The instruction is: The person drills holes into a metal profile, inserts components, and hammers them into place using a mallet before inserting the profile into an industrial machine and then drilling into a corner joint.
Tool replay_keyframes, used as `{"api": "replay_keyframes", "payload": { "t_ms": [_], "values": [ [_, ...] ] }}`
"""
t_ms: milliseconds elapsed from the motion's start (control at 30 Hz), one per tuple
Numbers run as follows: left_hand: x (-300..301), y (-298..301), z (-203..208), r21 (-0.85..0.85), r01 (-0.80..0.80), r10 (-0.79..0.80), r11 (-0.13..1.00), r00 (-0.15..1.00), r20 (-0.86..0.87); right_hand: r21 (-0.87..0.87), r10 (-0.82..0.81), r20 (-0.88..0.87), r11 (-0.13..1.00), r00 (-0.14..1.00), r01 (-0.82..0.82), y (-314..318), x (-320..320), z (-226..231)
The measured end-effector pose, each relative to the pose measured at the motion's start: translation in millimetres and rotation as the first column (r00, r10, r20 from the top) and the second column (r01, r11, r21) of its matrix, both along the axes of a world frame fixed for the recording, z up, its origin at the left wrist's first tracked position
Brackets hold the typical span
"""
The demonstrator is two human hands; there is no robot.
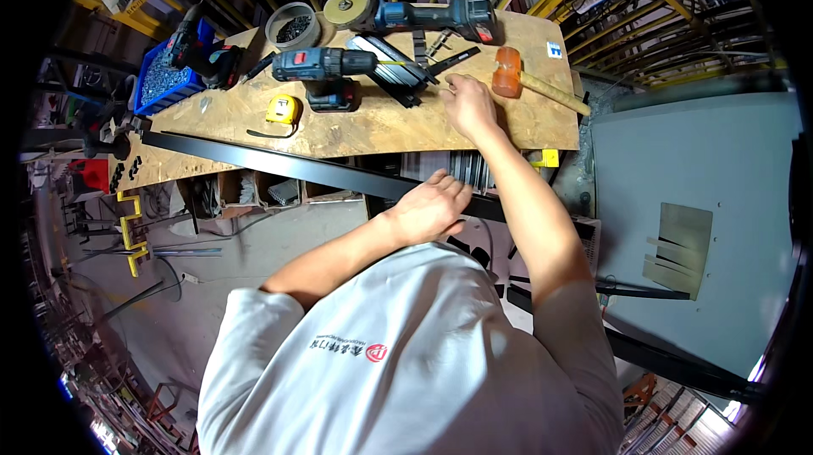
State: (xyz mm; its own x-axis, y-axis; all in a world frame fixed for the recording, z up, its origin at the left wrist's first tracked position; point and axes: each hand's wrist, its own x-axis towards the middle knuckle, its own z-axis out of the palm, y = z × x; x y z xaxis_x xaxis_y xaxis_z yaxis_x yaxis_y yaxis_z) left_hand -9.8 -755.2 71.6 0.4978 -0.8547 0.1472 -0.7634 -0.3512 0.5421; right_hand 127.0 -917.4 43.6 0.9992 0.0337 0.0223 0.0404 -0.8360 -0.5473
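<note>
A long black metal profile [279,160] runs from the bench's left end down to the right, along its front edge. Across it lies my left hand [430,208], fingers bent over the profile and thumb on the near side. My right hand [471,110] reaches over the bench top, its fingers drawn together at the wood; whatever they pinch is hidden. Left of those fingertips lies a bundle of short dark profile pieces [394,74]. An orange-headed mallet [508,72] with a wooden handle rests to the right.
On the wooden bench [356,129] stand a cordless drill [318,66], an angle grinder [432,16], a yellow tape measure [282,109] and a tub of dark screws [293,27]. Another drill [199,57] leans by a blue bin [165,82]. A grey panel [694,159] is at right.
</note>
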Motion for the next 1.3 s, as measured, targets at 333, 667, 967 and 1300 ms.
{"api": "replay_keyframes", "payload": {
  "t_ms": [333,667,967,1300],
  "values": [
    [-2.1,79.5,-19.0,-0.196,-0.193,0.155,0.961,0.969,-0.193,-0.191,-0.1,0.056,0.976,0.993,0.109,27.8,20.1,-27.1],
    [42.0,55.8,23.8,-0.553,-0.045,0.058,0.832,0.998,0.007,0.409,-0.365,-0.162,0.821,0.917,0.399,-72.3,-141.0,101.9],
    [16.1,-14.8,30.3,-0.354,0.19,-0.224,0.916,0.973,-0.059,0.775,-0.237,-0.372,0.452,0.897,0.441,-110.5,-304.8,92.5],
    [-43.6,-111.6,6.7,-0.252,-0.006,-0.046,0.968,0.979,-0.2,0.178,-0.308,0.053,0.939,0.95,0.294,-207.7,-330.4,72.5]
  ]
}}
